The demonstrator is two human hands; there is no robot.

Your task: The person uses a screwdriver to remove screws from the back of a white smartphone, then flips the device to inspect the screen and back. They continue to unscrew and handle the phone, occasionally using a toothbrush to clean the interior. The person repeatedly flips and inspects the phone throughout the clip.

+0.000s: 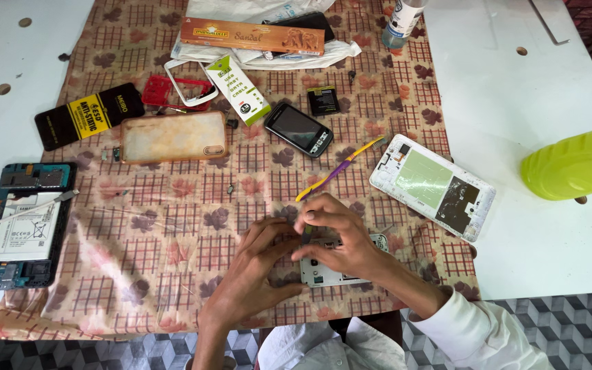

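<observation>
Two hands meet at six o'clock on the counter (529, 82), over a small white phone body (323, 272) lying on the patterned cloth (173, 233). My left hand (258, 270) presses its fingers down on the phone's near-left edge. My right hand (340, 236) has its grip pinched shut on a thin dark tool (307, 233), tip down on the phone. At one o'clock from the hands lies a purple-and-yellow toothbrush (337, 170); at three o'clock, an opened white phone (433, 186); at nine o'clock, an opened tablet (22, 226).
</observation>
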